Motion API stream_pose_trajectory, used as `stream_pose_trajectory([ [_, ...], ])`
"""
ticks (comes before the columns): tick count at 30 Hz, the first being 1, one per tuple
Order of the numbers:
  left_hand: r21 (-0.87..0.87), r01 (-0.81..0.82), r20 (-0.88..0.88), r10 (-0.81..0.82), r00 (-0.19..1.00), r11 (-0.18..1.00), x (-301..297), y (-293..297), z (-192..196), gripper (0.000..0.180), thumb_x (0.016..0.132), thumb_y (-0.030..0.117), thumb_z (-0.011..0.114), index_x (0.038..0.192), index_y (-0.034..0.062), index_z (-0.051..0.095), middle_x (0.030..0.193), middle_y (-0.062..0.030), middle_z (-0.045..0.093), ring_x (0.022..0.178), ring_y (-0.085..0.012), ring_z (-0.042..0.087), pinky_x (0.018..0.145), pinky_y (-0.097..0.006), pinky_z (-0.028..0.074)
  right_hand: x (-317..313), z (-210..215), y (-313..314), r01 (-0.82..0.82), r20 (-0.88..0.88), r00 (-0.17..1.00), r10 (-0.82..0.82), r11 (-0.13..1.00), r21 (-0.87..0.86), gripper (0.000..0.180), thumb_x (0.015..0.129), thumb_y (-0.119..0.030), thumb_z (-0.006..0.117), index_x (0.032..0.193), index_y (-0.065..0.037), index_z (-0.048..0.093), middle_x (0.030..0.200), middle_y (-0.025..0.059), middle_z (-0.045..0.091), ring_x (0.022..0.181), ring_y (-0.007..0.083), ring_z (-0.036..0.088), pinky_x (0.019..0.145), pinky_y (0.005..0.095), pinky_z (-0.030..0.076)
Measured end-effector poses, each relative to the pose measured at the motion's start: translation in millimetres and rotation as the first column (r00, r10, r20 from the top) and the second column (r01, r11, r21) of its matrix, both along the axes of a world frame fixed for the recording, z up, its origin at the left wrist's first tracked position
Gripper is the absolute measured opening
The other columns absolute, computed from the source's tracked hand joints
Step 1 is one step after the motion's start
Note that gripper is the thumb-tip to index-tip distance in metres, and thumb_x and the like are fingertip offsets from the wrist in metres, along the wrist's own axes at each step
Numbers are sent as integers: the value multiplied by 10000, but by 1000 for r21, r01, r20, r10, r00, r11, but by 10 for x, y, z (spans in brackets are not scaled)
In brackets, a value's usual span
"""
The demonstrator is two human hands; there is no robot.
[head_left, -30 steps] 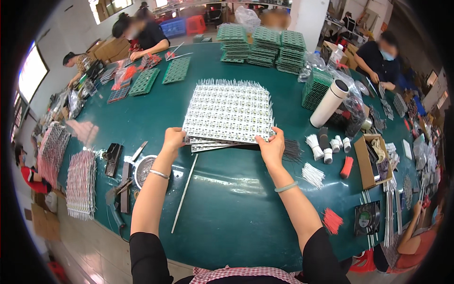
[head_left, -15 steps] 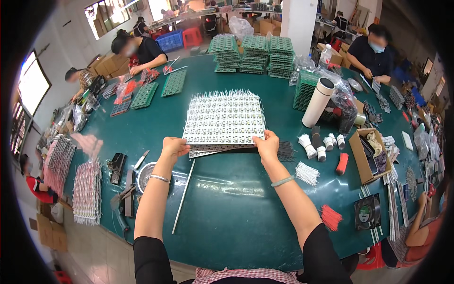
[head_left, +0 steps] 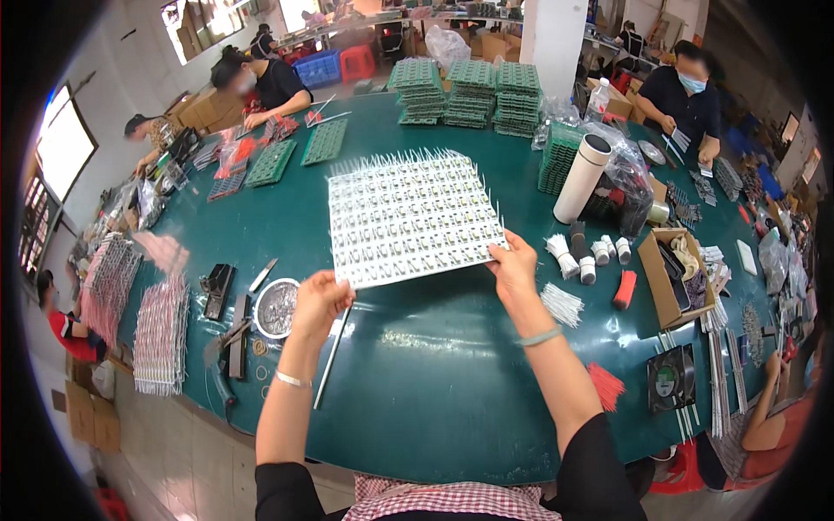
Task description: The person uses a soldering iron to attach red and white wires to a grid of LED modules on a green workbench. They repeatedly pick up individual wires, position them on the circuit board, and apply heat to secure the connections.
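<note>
With left hand [head_left: 321, 301] and right hand [head_left: 516, 266], pinching near corners of white panel [head_left: 413, 224], inside near edge of worktop [head_left: 426, 417]; seems light, stiff, fragile; best gripped by rims.

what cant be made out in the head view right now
Head view, now:
1. Underside of the white panel: turned away from the camera.
2. Some fingertips of the right hand: hidden behind the panel's corner.
3. Tabletop directly behind the panel: covered by it.
4. Fine detail of the panel's small parts: too small.
5. Seated worker at lower right: cut off by the dark rim.
</note>
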State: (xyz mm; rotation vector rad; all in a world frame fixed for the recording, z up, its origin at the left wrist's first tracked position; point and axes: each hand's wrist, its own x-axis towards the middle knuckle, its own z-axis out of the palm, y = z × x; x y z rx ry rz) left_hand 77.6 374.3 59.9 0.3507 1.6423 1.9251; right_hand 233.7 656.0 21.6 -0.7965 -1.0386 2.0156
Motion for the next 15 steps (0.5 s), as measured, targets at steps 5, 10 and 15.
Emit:
stream_pose_trajectory([
  [5, -149, 136, 65, -127, 990, 980, 1471, -766, -62, 169, 819, 22, 740, 919, -33, 616, 746, -95, 676, 604, -141, 636, 536, -254, 513, 1060, 43, -278, -265, 0, 964, 266, 957, 116, 463, 859, 81, 605, 1309, 61, 496, 1220, 131, 613, 1013, 197, 647, 847, 320, 548],
  [10, -304, 431, 313, -338, 887, 849, 2585, -1262, -255, 186, 872, 96, 732, 946, -55, 653, 711, -84, 668, 618, -110, 628, 543, -237, 489, 1934, -197, -432, -455, 176, 883, 435, 886, 95, 486, 828, 54, 654, 1294, 84, 521, 1217, 137, 624, 1036, 186, 643, 853, 300, 545],
  [15, -434, 597, 7, -660, 751, 675, 2841, -1547, -589, 252, 927, 211, 669, 921, -40, 688, 726, -74, 682, 599, -106, 623, 576, -276, 509, 2070, -232, -588, -519, 425, 827, 367, 789, 328, 518, 805, 28, 687, 1299, 49, 532, 1232, 133, 601, 1084, 204, 594, 915, 316, 490],
])
